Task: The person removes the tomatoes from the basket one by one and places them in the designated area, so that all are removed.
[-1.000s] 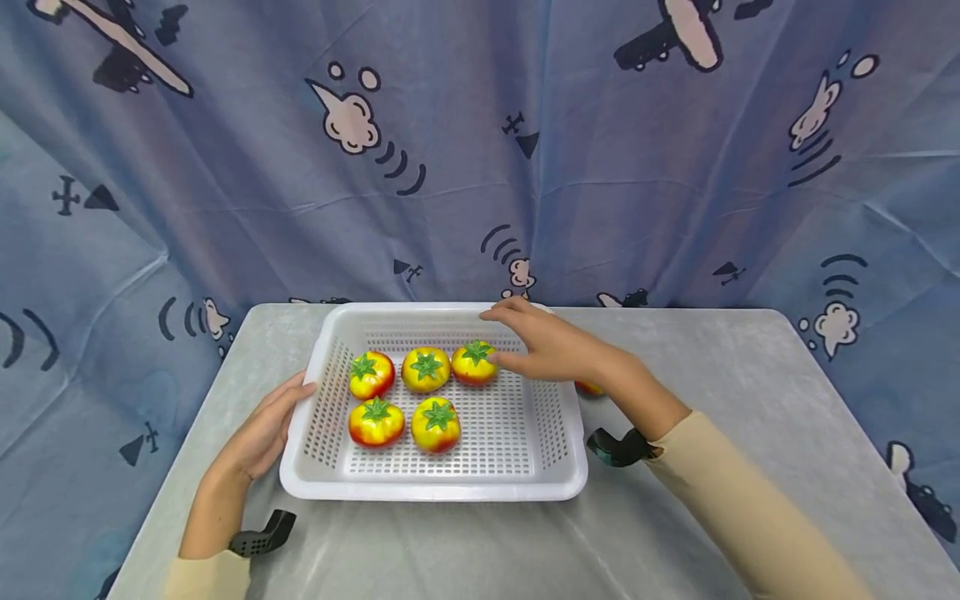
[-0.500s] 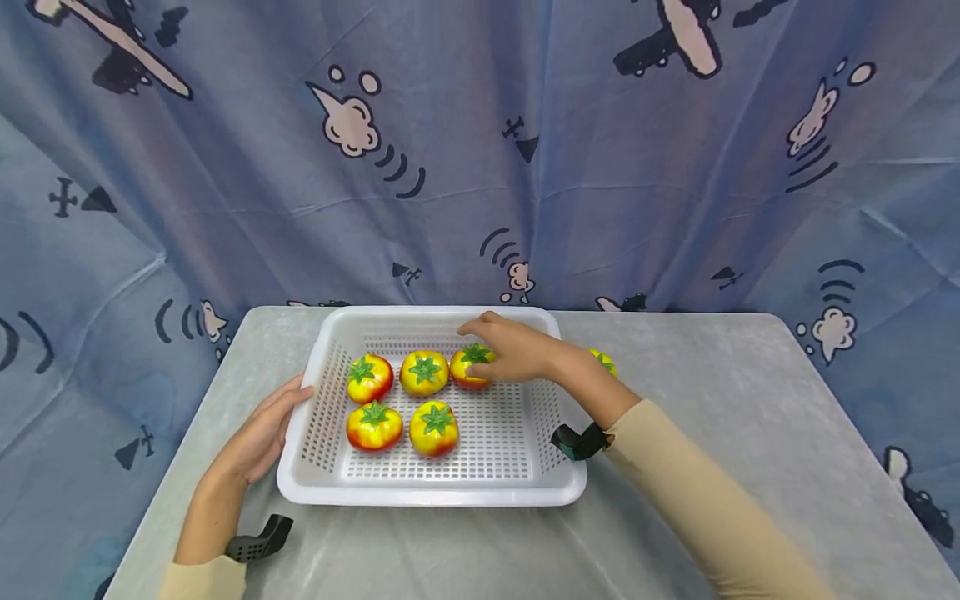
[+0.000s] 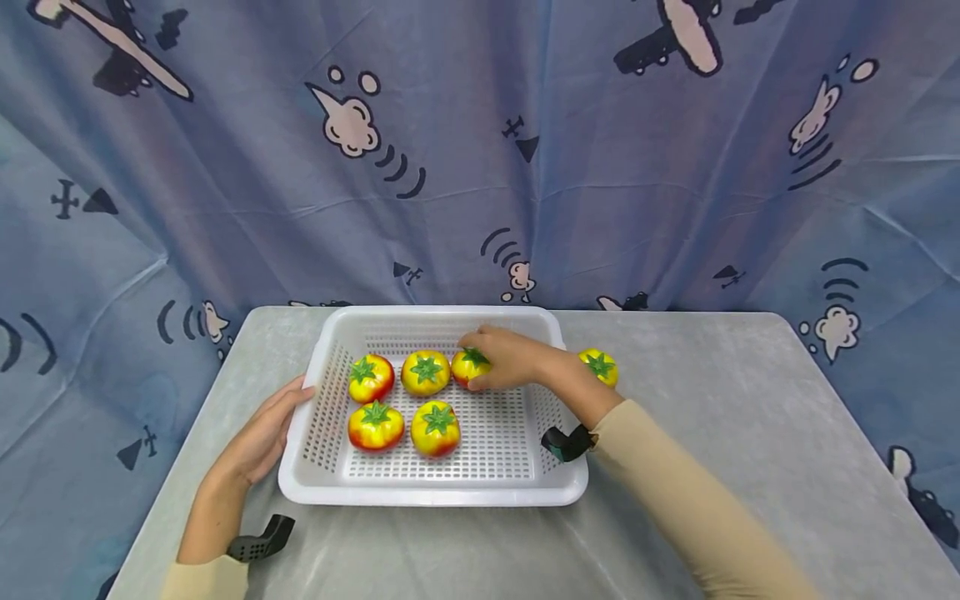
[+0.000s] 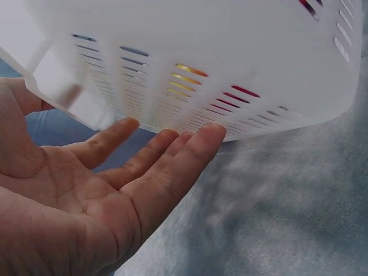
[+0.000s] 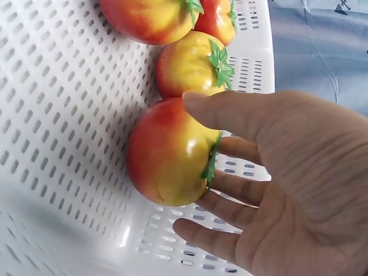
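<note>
A white perforated plastic basket (image 3: 431, 497) stands on the table with several yellow-red tomatoes in it, each with a green star-shaped top. My left hand (image 3: 258, 437) holds the basket's left rim; in the left wrist view its thumb is at the rim and the fingertips touch the slotted outer wall. Inside the basket, my right hand (image 3: 510, 358) grips the back-right tomato (image 5: 169, 152), thumb on one side and fingers round the other. That tomato sits beside the back-middle tomato (image 3: 425, 372). The front-middle tomato (image 3: 435, 429) and two tomatoes on the left lie apart from the hand.
Another tomato (image 3: 600, 367) lies on the grey table (image 3: 720, 400), just outside the basket's right side and partly behind the right forearm. A blue curtain (image 3: 450, 167) printed with planes hangs behind the table.
My right hand has moved left and down onto the back-right tomato, and its fingers have closed round it. The tomato outside the basket has come into fuller view. The left hand stays put.
</note>
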`<control>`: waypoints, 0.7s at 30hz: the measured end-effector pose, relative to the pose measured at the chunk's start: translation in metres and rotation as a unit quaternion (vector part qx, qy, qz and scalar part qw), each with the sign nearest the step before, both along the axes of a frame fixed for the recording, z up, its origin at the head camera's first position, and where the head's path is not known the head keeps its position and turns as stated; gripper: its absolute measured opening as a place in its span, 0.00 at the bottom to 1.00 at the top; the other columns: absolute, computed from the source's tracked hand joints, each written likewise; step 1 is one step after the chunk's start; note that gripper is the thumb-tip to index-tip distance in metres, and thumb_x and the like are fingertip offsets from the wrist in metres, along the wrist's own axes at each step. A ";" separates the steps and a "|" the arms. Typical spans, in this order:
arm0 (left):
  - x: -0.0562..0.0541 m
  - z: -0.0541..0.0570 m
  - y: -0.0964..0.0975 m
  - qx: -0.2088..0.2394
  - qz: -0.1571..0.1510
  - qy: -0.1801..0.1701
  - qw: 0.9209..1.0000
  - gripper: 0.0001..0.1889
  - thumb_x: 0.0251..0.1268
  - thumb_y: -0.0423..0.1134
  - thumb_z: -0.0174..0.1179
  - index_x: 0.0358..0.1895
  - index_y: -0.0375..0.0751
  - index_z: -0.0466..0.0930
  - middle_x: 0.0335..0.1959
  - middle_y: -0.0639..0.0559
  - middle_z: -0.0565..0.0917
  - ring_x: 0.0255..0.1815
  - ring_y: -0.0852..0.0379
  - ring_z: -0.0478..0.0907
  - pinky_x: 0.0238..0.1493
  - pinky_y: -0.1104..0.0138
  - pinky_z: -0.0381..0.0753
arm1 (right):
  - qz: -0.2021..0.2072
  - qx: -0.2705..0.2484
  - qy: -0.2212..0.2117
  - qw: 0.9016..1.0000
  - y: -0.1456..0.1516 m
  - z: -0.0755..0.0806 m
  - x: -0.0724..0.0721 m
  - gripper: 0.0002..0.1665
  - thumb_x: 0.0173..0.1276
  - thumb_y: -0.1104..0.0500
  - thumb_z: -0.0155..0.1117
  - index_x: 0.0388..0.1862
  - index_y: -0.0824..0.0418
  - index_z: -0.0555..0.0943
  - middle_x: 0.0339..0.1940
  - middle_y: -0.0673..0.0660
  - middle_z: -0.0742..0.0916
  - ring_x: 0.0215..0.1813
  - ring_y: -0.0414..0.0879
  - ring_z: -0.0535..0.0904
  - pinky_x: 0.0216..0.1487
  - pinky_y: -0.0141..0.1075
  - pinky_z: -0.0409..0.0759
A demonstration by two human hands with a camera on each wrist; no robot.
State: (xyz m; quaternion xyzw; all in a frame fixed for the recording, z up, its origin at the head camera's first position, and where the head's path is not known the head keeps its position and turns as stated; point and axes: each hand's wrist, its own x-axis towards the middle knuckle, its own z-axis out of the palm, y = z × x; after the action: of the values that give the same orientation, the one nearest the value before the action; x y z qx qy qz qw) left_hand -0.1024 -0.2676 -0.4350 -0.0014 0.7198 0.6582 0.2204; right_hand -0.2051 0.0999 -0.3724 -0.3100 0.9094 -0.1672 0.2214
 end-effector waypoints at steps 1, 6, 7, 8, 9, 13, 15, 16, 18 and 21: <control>0.000 0.000 0.000 0.000 0.001 -0.001 1.000 0.37 0.89 0.55 0.36 0.89 0.47 0.35 0.86 0.31 0.52 0.64 0.65 0.76 0.61 0.63 0.83 | 0.000 0.000 -0.001 1.000 0.000 -0.001 0.000 0.38 0.73 0.55 0.72 0.78 0.62 0.72 0.72 0.65 0.79 0.71 0.57 0.77 0.79 0.52 0.75; 0.000 0.000 -0.001 0.001 0.002 -0.002 1.000 0.37 0.89 0.56 0.36 0.89 0.47 0.35 0.86 0.31 0.52 0.63 0.68 0.77 0.60 0.63 0.83 | -0.009 0.008 -0.007 1.000 -0.001 -0.002 0.003 0.39 0.72 0.57 0.73 0.79 0.60 0.72 0.71 0.65 0.79 0.70 0.56 0.77 0.78 0.51 0.75; 0.000 -0.001 -0.001 0.001 0.003 -0.001 1.000 0.37 0.89 0.55 0.36 0.89 0.47 0.35 0.86 0.31 0.52 0.62 0.68 0.77 0.60 0.63 0.83 | -0.010 0.011 -0.008 1.000 -0.001 -0.002 0.004 0.39 0.72 0.58 0.73 0.79 0.60 0.72 0.72 0.65 0.79 0.71 0.57 0.77 0.78 0.52 0.75; 0.000 0.000 -0.001 0.003 0.001 -0.001 1.000 0.37 0.89 0.55 0.36 0.89 0.47 0.35 0.86 0.31 0.53 0.62 0.68 0.77 0.60 0.62 0.84 | -0.013 0.014 -0.009 1.000 -0.001 -0.002 0.005 0.39 0.72 0.58 0.73 0.79 0.59 0.71 0.73 0.65 0.78 0.71 0.57 0.77 0.79 0.52 0.74; 0.000 0.000 0.000 0.004 0.000 0.001 1.000 0.37 0.89 0.55 0.36 0.89 0.47 0.35 0.86 0.30 0.53 0.63 0.67 0.77 0.60 0.62 0.84 | -0.014 0.017 -0.009 1.000 -0.001 -0.002 0.005 0.40 0.72 0.58 0.73 0.80 0.59 0.71 0.73 0.65 0.78 0.72 0.57 0.76 0.79 0.53 0.74; 0.000 0.000 0.000 0.004 -0.003 0.006 1.000 0.37 0.89 0.55 0.36 0.89 0.47 0.36 0.85 0.29 0.54 0.63 0.64 0.78 0.60 0.59 0.84 | -0.020 0.032 -0.014 0.999 -0.001 -0.002 0.008 0.42 0.70 0.56 0.75 0.81 0.56 0.70 0.74 0.64 0.77 0.74 0.57 0.75 0.80 0.53 0.73; 0.000 0.000 0.000 0.001 -0.002 0.008 1.000 0.37 0.89 0.55 0.36 0.89 0.46 0.36 0.85 0.29 0.54 0.64 0.63 0.78 0.60 0.59 0.84 | -0.018 0.038 -0.016 0.999 -0.001 -0.002 0.009 0.43 0.70 0.56 0.76 0.81 0.55 0.70 0.74 0.64 0.77 0.73 0.57 0.75 0.79 0.53 0.74; 0.000 0.000 0.000 -0.001 -0.001 0.008 1.000 0.37 0.89 0.55 0.36 0.89 0.46 0.36 0.85 0.29 0.55 0.64 0.62 0.78 0.60 0.59 0.84 | -0.016 0.040 -0.018 0.999 -0.001 -0.002 0.009 0.43 0.69 0.56 0.76 0.81 0.55 0.70 0.74 0.64 0.77 0.73 0.57 0.75 0.79 0.53 0.74; 0.001 -0.001 0.000 -0.006 0.005 0.007 1.000 0.37 0.89 0.55 0.36 0.89 0.46 0.37 0.84 0.30 0.56 0.64 0.62 0.78 0.60 0.60 0.84 | -0.011 0.043 -0.018 0.999 -0.002 -0.002 0.010 0.43 0.70 0.57 0.76 0.81 0.55 0.70 0.75 0.63 0.77 0.73 0.57 0.75 0.79 0.53 0.74; 0.001 -0.001 0.001 -0.010 0.010 0.004 1.000 0.36 0.89 0.56 0.36 0.89 0.46 0.37 0.85 0.31 0.56 0.64 0.62 0.78 0.61 0.61 0.84 | -0.005 0.040 -0.018 0.999 -0.002 -0.002 0.011 0.42 0.70 0.58 0.75 0.81 0.56 0.71 0.76 0.62 0.77 0.74 0.56 0.75 0.80 0.52 0.73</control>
State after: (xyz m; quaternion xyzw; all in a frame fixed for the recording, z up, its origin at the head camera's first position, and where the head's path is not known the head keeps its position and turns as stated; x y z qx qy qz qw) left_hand -0.1011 -0.2670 -0.4356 -0.0080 0.7273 0.6532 0.2104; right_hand -0.1940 0.0977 -0.3748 -0.2930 0.9128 -0.1371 0.2495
